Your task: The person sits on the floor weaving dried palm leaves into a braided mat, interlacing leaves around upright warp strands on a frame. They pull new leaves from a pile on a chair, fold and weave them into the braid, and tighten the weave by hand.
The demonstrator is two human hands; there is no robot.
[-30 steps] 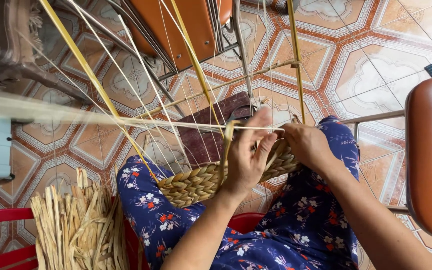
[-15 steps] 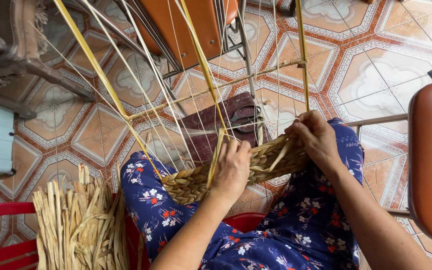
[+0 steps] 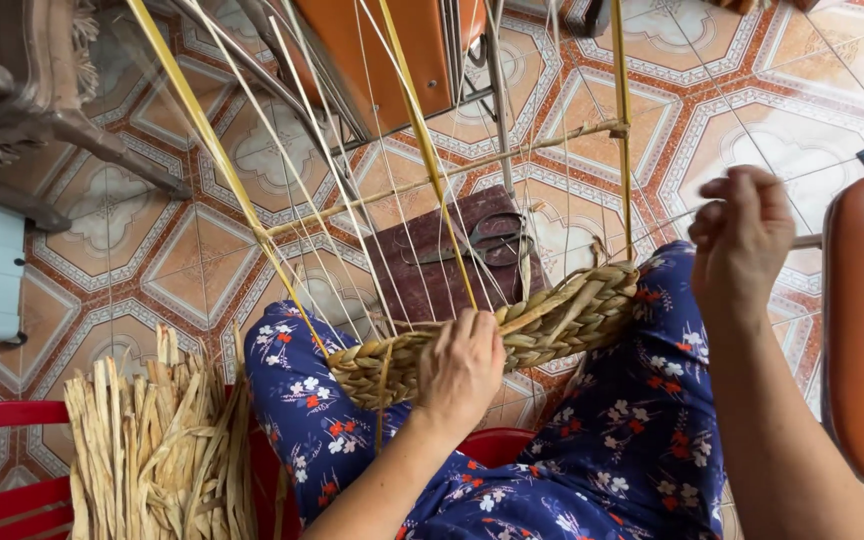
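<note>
- braid (image 3: 492, 335) of flat reeds lies across my lap; my left hand (image 3: 460, 368) presses it there, fingers closed over its edge.
- my right hand (image 3: 742, 232) is lifted clear, pinched shut on a thin strand (image 3: 667, 215); too hard a tug could snap it or loosen the weave, i judge.
- upright ribs (image 3: 422, 140) crowd my reach; scissors (image 3: 487, 238) on the pouch (image 3: 442, 255) beyond, spare reeds (image 3: 157, 450) lower left.

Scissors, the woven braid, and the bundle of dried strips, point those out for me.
scissors (image 3: 487, 240), head view, on the handles and pivot.
woven braid (image 3: 562, 318), head view, on its right half.
bundle of dried strips (image 3: 152, 450), head view, mid-bundle.
</note>
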